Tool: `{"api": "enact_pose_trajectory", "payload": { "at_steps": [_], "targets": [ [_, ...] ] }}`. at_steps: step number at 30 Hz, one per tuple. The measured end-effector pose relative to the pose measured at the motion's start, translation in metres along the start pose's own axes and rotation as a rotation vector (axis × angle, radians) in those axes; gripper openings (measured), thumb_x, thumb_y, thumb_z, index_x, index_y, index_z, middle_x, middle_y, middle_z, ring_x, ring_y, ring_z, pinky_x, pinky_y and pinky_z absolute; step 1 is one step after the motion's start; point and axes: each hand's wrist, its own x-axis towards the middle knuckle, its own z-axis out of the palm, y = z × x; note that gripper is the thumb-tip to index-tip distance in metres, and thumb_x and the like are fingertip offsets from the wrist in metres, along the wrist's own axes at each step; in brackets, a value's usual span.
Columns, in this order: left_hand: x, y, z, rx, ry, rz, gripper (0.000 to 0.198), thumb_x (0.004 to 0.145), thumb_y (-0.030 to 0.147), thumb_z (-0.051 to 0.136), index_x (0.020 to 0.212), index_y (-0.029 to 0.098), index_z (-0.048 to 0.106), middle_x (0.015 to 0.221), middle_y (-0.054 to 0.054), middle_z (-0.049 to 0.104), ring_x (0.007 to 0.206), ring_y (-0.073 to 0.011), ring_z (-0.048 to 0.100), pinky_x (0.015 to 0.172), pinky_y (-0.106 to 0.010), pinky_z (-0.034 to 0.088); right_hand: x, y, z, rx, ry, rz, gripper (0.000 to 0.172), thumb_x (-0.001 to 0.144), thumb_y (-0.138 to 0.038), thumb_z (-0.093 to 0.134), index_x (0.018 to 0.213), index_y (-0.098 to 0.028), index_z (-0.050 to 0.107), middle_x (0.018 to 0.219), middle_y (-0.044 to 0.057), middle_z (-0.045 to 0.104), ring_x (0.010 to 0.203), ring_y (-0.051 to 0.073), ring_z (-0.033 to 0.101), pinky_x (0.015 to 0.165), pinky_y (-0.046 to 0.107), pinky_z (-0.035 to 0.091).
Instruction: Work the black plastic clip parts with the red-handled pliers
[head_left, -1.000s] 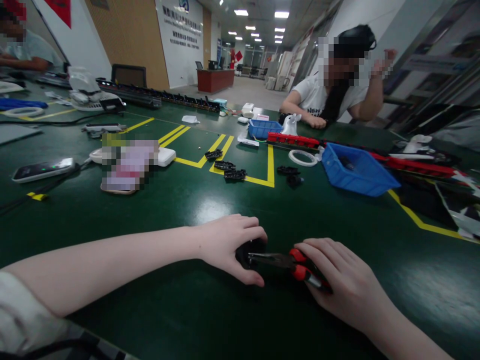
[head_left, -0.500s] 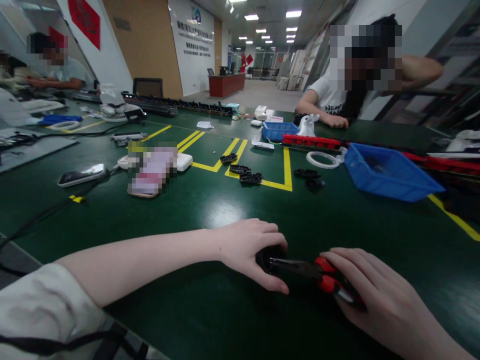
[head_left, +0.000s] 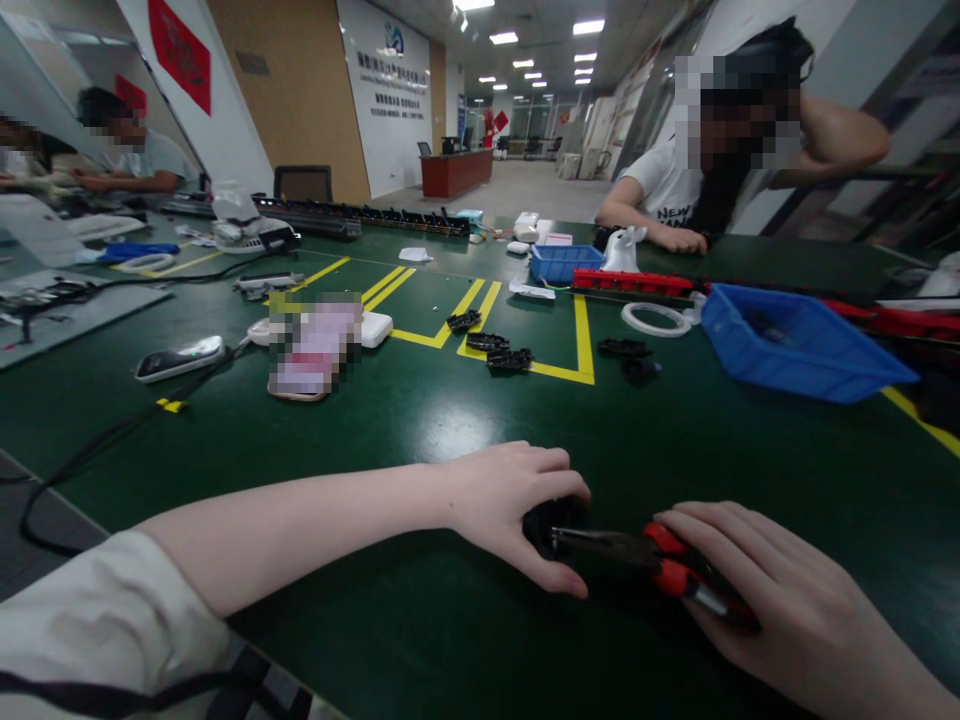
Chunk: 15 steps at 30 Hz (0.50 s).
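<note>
My left hand is curled around a small black part just above the green table, thumb below and fingers over it. Much of that part is hidden by the hand. In my right hand are red-and-black handled needle-nose pliers, the fingers wrapped over the grips. The thin metal jaws reach left to the black part, with their tip at its open face. Whether the jaws pinch anything there is too small to tell.
Several black parts lie by the yellow tape lines. At the right stand a blue bin and a white ring. A phone and a cable lie left. Across the table sits a person.
The view has shifted slightly, so most things appear a little further right. The pliers' tip shows more clearly against the black part. Both hands keep their hold.
</note>
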Motion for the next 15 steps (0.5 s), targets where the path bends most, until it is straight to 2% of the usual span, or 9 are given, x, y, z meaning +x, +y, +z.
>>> {"api": "enact_pose_trajectory", "payload": {
  "at_steps": [4,8,15],
  "targets": [
    [-0.0009,0.0001,0.0008,-0.001,-0.003,-0.015,0.067,0.073,0.064,0.070,0.117,0.015,0.056,0.101,-0.007,0.056,0.076,-0.0174,0.055,0.066,-0.028,0.045,-0.0007,0.0001,0.0007,0.021,-0.010,0.014,0.036,0.082,-0.023,0.056,0.117,-0.017,0.058,0.104,0.012,0.069,0.088,0.025,0.068,0.071,0.036,0.059],
    [-0.0018,-0.0004,0.0013,-0.010,0.000,-0.035,0.071,0.073,0.063,0.070,0.124,0.016,0.052,0.106,-0.009,0.055,0.079,-0.0187,0.056,0.067,-0.029,0.046,0.0019,0.0000,0.0009,0.020,0.042,0.011,0.032,0.083,-0.024,0.054,0.114,-0.017,0.060,0.101,0.012,0.069,0.085,0.024,0.068,0.068,0.035,0.059],
    [-0.0019,-0.0009,0.0018,-0.015,0.034,-0.057,0.073,0.072,0.063,0.071,0.124,0.016,0.053,0.108,-0.009,0.055,0.079,-0.0182,0.056,0.067,-0.029,0.047,0.0049,0.0009,0.0024,-0.034,0.092,-0.015,0.030,0.085,-0.029,0.050,0.112,-0.020,0.059,0.096,0.011,0.070,0.080,0.025,0.070,0.064,0.036,0.060]
  ]
}}
